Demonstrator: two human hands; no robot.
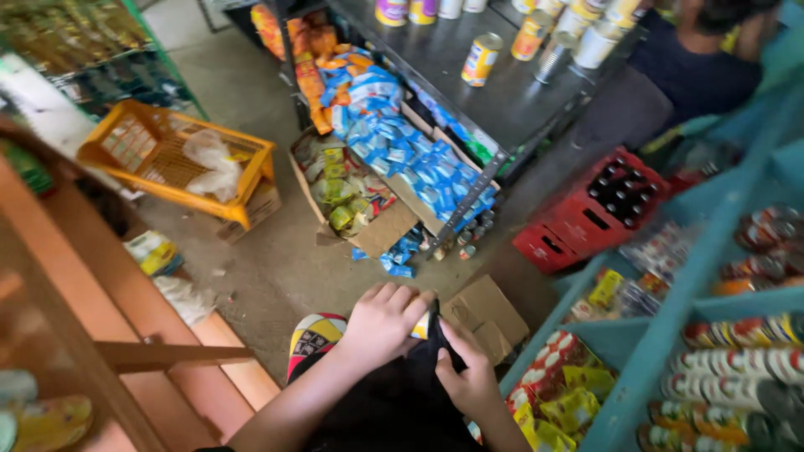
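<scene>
My left hand [381,322] is curled over a small yellow and white can [421,327], of which only a sliver shows past my fingers. My right hand [471,381] sits just below and to the right of it, pinching a black cloth [439,339] that lies against the can. Both hands are close together low in the middle of the view, above my dark lap. A folded piece of cardboard [488,316] lies on the floor just beyond them.
A teal shelf unit [670,310] with cans and snack packets stands at the right. Ahead are a red bottle crate [578,226], cardboard boxes of packets [381,230], a dark shelf [502,100] with cans, and a yellow crate [167,159]. Another person [695,67] sits at the top right.
</scene>
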